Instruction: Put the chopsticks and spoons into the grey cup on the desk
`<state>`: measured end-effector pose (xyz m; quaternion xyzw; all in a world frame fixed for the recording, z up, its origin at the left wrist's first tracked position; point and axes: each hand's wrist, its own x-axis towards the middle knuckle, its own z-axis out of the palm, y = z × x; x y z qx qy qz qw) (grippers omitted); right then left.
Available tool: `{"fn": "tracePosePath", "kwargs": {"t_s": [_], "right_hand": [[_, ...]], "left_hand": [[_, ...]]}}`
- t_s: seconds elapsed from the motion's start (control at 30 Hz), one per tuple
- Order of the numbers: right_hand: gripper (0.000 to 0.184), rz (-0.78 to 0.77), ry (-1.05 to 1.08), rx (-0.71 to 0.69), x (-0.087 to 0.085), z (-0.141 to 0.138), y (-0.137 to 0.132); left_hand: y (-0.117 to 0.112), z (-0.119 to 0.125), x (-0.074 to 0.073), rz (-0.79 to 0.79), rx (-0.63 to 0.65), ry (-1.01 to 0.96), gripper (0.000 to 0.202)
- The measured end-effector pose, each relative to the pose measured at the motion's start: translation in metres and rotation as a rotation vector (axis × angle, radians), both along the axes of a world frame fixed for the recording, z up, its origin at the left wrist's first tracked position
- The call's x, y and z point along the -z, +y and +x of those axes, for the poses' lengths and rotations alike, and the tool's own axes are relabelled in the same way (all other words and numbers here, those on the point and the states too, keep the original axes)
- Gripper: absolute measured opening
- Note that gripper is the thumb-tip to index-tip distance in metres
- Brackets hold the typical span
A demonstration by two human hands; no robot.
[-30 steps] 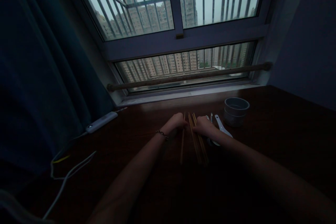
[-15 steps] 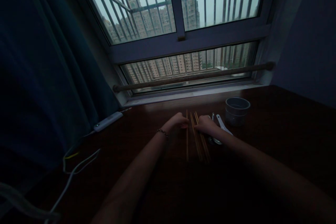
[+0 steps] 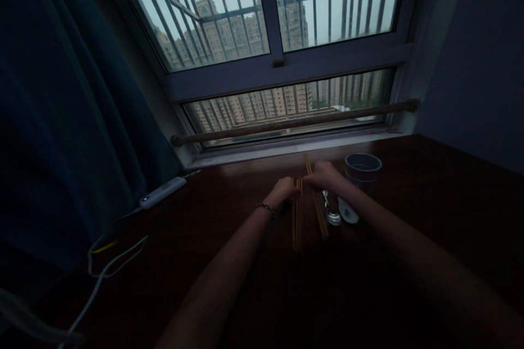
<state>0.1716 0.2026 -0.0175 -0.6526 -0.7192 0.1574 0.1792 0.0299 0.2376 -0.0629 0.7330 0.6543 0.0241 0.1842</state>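
Both my arms reach forward over a dark wooden table [image 3: 429,212] under a window. My left hand [image 3: 284,189], with a bead bracelet on its wrist, is closed on a pair of wooden chopsticks [image 3: 296,221] that lie pointing toward me. My right hand [image 3: 325,174] is closed on a second bunch of chopsticks [image 3: 318,212], whose far tips stick up past its fingers. Beside my right forearm lie a metal spoon [image 3: 332,214] and a white spoon [image 3: 349,211].
A round grey cup [image 3: 362,169] stands just right of my right hand. A white power strip [image 3: 162,191] with trailing cables [image 3: 107,262] lies at the table's left. A dark curtain [image 3: 61,120] hangs on the left; a barred window and a wooden rod [image 3: 295,122] run behind.
My right hand has moved farther away with its chopsticks, toward the cup. My left hand now has two chopsticks side by side instead of one. The spoons show more fully.
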Motion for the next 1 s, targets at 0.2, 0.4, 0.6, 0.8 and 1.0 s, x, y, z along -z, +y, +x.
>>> {"fn": "tracePosePath", "kwargs": {"t_s": [0.2,0.4,0.6,0.8,1.0], "right_hand": [[0.027,0.618,0.462,0.353,-0.089,0.076,-0.029],[0.022,1.120,0.283,0.698,-0.093,0.133,-0.028],[0.028,0.735,0.050,0.626,-0.069,0.127,0.000],[0.034,0.419,-0.188,0.466,-0.040,0.114,0.022],[0.035,0.255,-0.216,0.462,-0.033,0.109,0.022]], "left_hand": [[0.016,-0.010,0.010,-0.152,-0.026,-0.120,0.020],[0.018,-0.016,0.015,-0.223,-0.035,-0.165,0.014],[0.012,-0.007,0.010,-0.099,-0.016,-0.023,0.025],[0.011,-0.003,0.003,-0.013,0.033,0.105,0.027],[0.008,-0.013,-0.005,-0.032,0.032,0.060,0.026]]}}
